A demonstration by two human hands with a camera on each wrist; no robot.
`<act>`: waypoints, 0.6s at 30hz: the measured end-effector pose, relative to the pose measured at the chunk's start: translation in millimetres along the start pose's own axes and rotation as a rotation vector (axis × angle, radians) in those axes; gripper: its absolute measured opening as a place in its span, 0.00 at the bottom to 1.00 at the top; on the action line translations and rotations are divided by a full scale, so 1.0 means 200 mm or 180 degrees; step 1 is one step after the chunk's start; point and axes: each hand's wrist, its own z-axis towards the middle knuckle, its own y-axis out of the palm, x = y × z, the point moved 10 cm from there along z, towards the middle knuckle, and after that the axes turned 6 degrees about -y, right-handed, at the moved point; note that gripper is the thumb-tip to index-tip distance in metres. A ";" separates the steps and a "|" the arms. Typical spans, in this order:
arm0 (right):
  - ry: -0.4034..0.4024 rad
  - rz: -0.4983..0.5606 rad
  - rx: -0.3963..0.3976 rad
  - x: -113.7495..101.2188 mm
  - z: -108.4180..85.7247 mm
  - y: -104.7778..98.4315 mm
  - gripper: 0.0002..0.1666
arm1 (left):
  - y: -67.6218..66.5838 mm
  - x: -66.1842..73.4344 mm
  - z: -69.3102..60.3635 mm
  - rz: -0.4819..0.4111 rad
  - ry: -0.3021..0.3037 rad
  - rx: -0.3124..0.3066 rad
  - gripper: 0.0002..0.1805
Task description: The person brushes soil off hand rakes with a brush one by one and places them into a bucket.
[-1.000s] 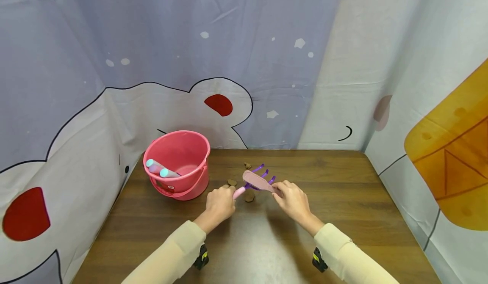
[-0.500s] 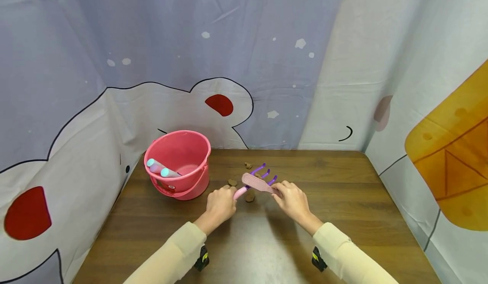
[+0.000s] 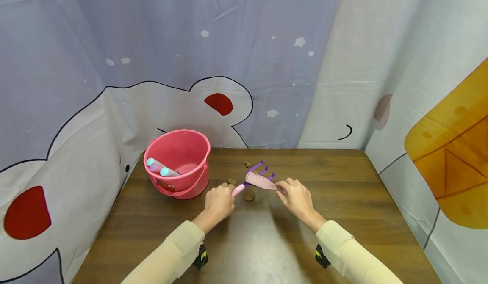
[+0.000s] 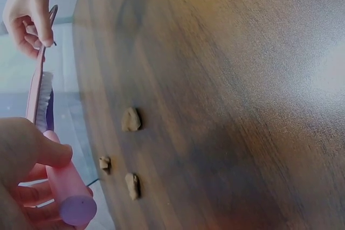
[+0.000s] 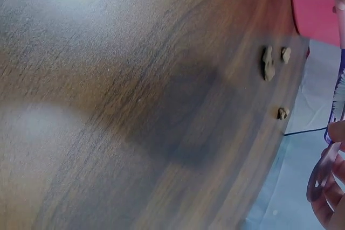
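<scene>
My left hand (image 3: 220, 201) grips the pink handle of a small garden hand rake (image 3: 238, 190), its purple tines pointing away to the right. My right hand (image 3: 296, 195) holds a pink brush (image 3: 261, 180) by its thin end. White bristles (image 4: 45, 95) face the rake in the left wrist view, and the brush head lies across the rake's purple neck, hiding part of it. Both tools are above the table. Beneath them lie brown lumps like dried soil, among them a larger lump (image 3: 249, 195), one beside the left hand (image 3: 232, 181) and a small far one (image 3: 248, 164).
A pink bucket (image 3: 198, 182) stands at the back left, with pastel, cyan-ended handles (image 3: 169, 172) leaning inside it. The brown wooden table (image 3: 328, 241) meets a printed curtain (image 3: 274, 64) at the back and sides.
The brush and my right hand move slightly back and forth, ending a little further right across the rake. My left hand and the rake barely shift. Lumps and bucket stay put.
</scene>
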 end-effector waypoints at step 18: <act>-0.0090 -0.0123 0.0178 0.03 -0.02 -0.05 0.14 | 0.03 0.01 0.00 -0.0140 -0.0081 -0.0111 0.12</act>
